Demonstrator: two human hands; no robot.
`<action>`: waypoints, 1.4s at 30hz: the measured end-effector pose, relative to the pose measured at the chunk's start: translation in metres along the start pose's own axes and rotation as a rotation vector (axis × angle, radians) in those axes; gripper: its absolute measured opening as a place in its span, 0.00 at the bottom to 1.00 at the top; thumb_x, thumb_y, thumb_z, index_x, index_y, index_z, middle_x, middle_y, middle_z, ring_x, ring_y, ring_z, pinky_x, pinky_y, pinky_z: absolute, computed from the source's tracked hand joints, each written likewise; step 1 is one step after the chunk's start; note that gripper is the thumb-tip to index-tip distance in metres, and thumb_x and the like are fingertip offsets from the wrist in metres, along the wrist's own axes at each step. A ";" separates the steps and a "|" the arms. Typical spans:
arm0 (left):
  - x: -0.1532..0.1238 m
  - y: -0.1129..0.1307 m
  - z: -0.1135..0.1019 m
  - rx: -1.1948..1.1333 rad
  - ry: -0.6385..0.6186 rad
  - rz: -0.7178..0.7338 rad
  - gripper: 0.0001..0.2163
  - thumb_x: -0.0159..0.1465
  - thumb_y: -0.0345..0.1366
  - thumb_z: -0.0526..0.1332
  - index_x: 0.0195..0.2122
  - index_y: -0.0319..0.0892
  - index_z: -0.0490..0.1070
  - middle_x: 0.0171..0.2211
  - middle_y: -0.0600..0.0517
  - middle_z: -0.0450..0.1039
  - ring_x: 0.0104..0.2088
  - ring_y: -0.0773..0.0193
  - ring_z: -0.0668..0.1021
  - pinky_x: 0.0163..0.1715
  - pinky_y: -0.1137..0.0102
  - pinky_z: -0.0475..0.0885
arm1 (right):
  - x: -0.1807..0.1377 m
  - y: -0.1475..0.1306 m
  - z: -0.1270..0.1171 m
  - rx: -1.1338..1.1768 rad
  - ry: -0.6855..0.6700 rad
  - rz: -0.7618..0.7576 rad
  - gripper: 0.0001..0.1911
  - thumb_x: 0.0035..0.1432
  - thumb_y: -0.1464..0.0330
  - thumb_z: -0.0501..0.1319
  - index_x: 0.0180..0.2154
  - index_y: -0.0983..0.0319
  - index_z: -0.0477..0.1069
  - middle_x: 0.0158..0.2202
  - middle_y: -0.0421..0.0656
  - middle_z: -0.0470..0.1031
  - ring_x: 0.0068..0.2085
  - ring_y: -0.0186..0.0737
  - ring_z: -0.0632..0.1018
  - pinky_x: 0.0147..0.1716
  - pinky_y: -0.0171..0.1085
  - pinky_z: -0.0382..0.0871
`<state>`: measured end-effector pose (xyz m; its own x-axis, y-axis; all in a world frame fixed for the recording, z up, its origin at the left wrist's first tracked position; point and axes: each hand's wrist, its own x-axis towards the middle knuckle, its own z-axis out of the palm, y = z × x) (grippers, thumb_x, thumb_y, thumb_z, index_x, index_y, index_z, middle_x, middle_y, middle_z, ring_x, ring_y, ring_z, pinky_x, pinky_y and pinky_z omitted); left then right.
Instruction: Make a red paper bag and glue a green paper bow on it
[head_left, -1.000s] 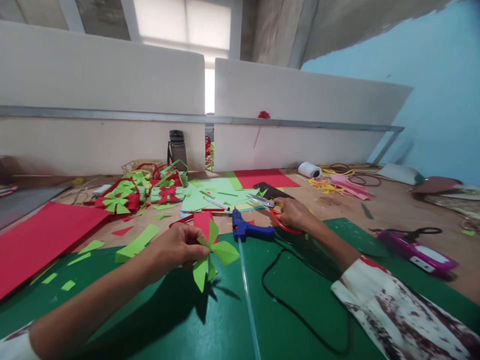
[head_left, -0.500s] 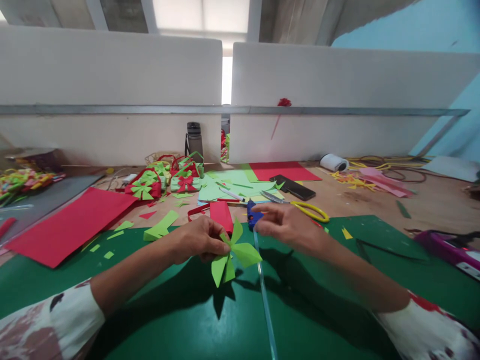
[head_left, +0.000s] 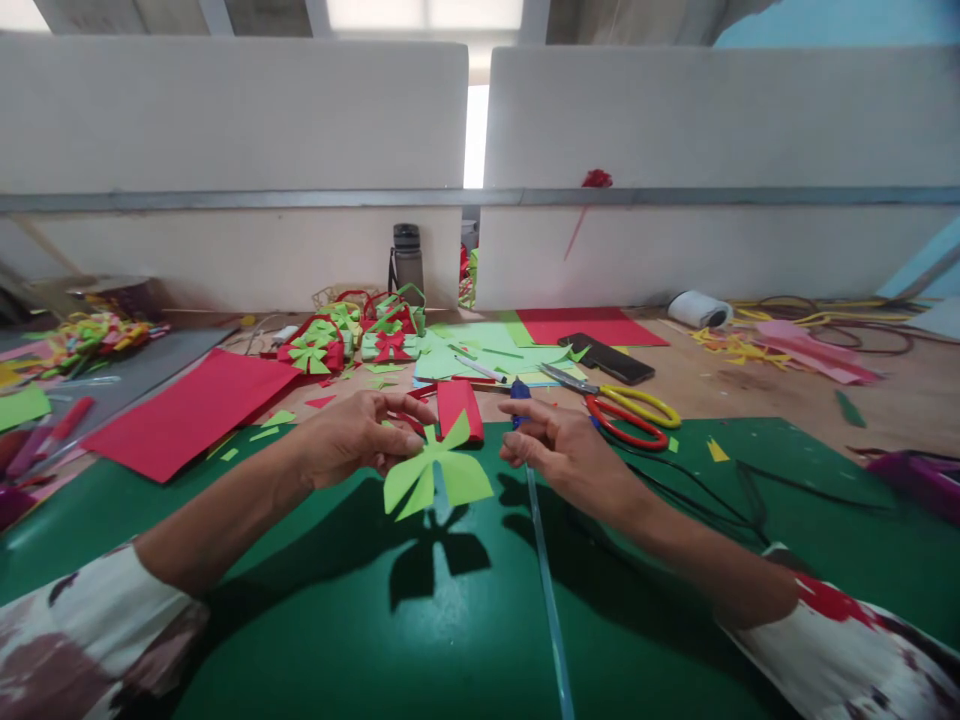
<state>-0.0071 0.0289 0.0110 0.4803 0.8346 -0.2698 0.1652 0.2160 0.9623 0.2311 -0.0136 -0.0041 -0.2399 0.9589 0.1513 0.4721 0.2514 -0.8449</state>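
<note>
Light-green petalled paper flower (head_left: 437, 459) already cut, loose above the dark-green work mat (head_left: 337, 630), apparently not yet attached to anything. Left hand (head_left: 367, 437): thumb and fingers clamped on its edge. Right hand (head_left: 561, 446): thumb and index apart, mostly hiding blue plastic glue gun (head_left: 520, 392); can't tell if gripping. Blurred purple object (head_left: 919, 482) cut off at right.

Two hands (head_left: 562, 446), one glue gun (head_left: 520, 389)
</note>
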 end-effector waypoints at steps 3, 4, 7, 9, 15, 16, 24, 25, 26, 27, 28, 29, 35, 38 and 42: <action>-0.002 0.001 -0.015 -0.134 0.052 0.018 0.18 0.48 0.31 0.70 0.40 0.39 0.70 0.23 0.56 0.70 0.22 0.71 0.72 0.21 0.76 0.66 | -0.002 0.004 -0.004 -0.276 0.037 -0.118 0.13 0.57 0.69 0.57 0.44 0.63 0.73 0.33 0.43 0.79 0.34 0.39 0.78 0.36 0.36 0.69; -0.001 0.000 -0.019 -0.181 0.067 0.026 0.19 0.48 0.31 0.70 0.41 0.39 0.70 0.24 0.55 0.71 0.23 0.70 0.73 0.22 0.75 0.67 | -0.004 0.005 -0.004 -0.345 0.024 -0.142 0.12 0.58 0.69 0.57 0.42 0.62 0.74 0.35 0.43 0.79 0.35 0.40 0.78 0.37 0.37 0.68; 0.002 -0.001 -0.027 -0.271 0.104 0.050 0.21 0.46 0.30 0.71 0.41 0.40 0.69 0.25 0.54 0.72 0.24 0.67 0.75 0.24 0.74 0.70 | -0.007 0.009 -0.002 -0.489 -0.084 -0.172 0.12 0.59 0.69 0.57 0.43 0.63 0.74 0.38 0.46 0.80 0.36 0.41 0.78 0.38 0.37 0.68; 0.003 -0.001 -0.028 -0.294 0.124 0.057 0.21 0.45 0.29 0.72 0.41 0.39 0.69 0.26 0.53 0.73 0.24 0.67 0.76 0.24 0.73 0.71 | -0.007 0.012 -0.001 -0.573 -0.175 -0.194 0.12 0.59 0.69 0.57 0.43 0.63 0.74 0.37 0.47 0.80 0.36 0.42 0.78 0.38 0.37 0.68; 0.000 0.002 -0.020 -0.273 0.136 0.055 0.22 0.44 0.29 0.72 0.41 0.38 0.69 0.23 0.54 0.71 0.23 0.67 0.75 0.23 0.73 0.70 | -0.003 0.022 -0.006 -0.865 -0.304 -0.219 0.09 0.58 0.66 0.59 0.29 0.60 0.75 0.25 0.44 0.76 0.30 0.41 0.75 0.33 0.37 0.63; -0.001 0.002 -0.017 -0.266 0.131 0.050 0.21 0.45 0.29 0.71 0.40 0.38 0.69 0.23 0.54 0.71 0.23 0.68 0.75 0.23 0.73 0.70 | -0.003 0.023 -0.010 -0.903 -0.312 -0.194 0.09 0.58 0.66 0.60 0.28 0.60 0.75 0.24 0.44 0.75 0.29 0.42 0.74 0.31 0.37 0.62; 0.000 -0.006 0.000 -0.075 -0.048 -0.050 0.17 0.45 0.30 0.70 0.37 0.38 0.71 0.19 0.58 0.67 0.17 0.75 0.67 0.16 0.79 0.60 | -0.004 0.017 -0.026 -0.861 -0.254 -0.216 0.09 0.59 0.66 0.59 0.29 0.60 0.75 0.25 0.42 0.76 0.31 0.40 0.75 0.28 0.34 0.60; 0.000 -0.005 -0.001 -0.094 -0.039 -0.033 0.17 0.45 0.30 0.70 0.37 0.38 0.71 0.20 0.58 0.68 0.17 0.75 0.68 0.17 0.79 0.61 | -0.002 0.015 -0.023 -0.848 -0.217 -0.273 0.09 0.60 0.67 0.58 0.30 0.61 0.75 0.27 0.43 0.77 0.32 0.40 0.75 0.30 0.34 0.60; 0.000 -0.004 -0.004 -0.125 -0.018 -0.013 0.17 0.45 0.31 0.70 0.37 0.38 0.71 0.21 0.57 0.69 0.18 0.75 0.68 0.17 0.79 0.62 | 0.001 0.013 -0.018 -0.852 -0.195 -0.333 0.09 0.60 0.67 0.58 0.31 0.61 0.75 0.29 0.44 0.77 0.33 0.40 0.76 0.31 0.35 0.61; 0.001 -0.003 -0.007 -0.162 0.006 0.007 0.18 0.45 0.31 0.71 0.37 0.38 0.71 0.22 0.57 0.70 0.18 0.75 0.69 0.17 0.79 0.63 | 0.004 0.012 -0.013 -0.873 -0.198 -0.394 0.08 0.60 0.68 0.58 0.32 0.62 0.74 0.30 0.44 0.77 0.33 0.40 0.76 0.31 0.34 0.61; 0.001 -0.003 -0.010 -0.197 0.028 0.019 0.18 0.45 0.31 0.71 0.37 0.38 0.71 0.23 0.56 0.70 0.19 0.75 0.70 0.18 0.79 0.64 | 0.007 0.010 -0.007 -0.910 -0.230 -0.455 0.07 0.60 0.69 0.58 0.33 0.63 0.73 0.31 0.44 0.77 0.32 0.39 0.76 0.29 0.34 0.60; 0.002 -0.003 -0.013 -0.226 0.047 0.024 0.19 0.45 0.30 0.71 0.38 0.38 0.70 0.24 0.56 0.71 0.20 0.74 0.71 0.19 0.79 0.66 | 0.010 0.009 -0.001 -0.966 -0.280 -0.512 0.06 0.60 0.71 0.58 0.33 0.64 0.72 0.30 0.44 0.76 0.30 0.38 0.75 0.26 0.34 0.59; 0.005 -0.007 -0.020 -0.255 0.056 0.024 0.18 0.44 0.29 0.72 0.37 0.37 0.71 0.23 0.55 0.71 0.20 0.73 0.72 0.19 0.78 0.67 | 0.020 0.000 0.026 -1.221 -0.471 -0.759 0.14 0.58 0.80 0.51 0.46 0.68 0.66 0.25 0.44 0.73 0.22 0.35 0.72 0.18 0.34 0.51; 0.006 -0.008 -0.021 -0.259 0.061 0.035 0.18 0.45 0.30 0.71 0.37 0.38 0.71 0.24 0.55 0.71 0.21 0.72 0.73 0.20 0.77 0.68 | 0.019 -0.005 0.031 -1.240 -0.526 -0.884 0.13 0.62 0.77 0.49 0.46 0.67 0.66 0.25 0.45 0.73 0.22 0.37 0.72 0.17 0.34 0.52; 0.005 -0.007 -0.022 -0.261 0.045 0.034 0.16 0.45 0.30 0.71 0.35 0.38 0.72 0.23 0.56 0.69 0.20 0.74 0.70 0.18 0.78 0.65 | 0.022 -0.001 0.032 -1.202 -0.510 -0.959 0.10 0.61 0.78 0.50 0.33 0.67 0.69 0.25 0.45 0.72 0.24 0.38 0.71 0.18 0.34 0.52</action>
<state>-0.0253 0.0427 0.0040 0.4423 0.8638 -0.2413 -0.0809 0.3064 0.9485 0.1986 0.0028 -0.0165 -0.9477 0.3180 -0.0253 0.2882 0.8875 0.3596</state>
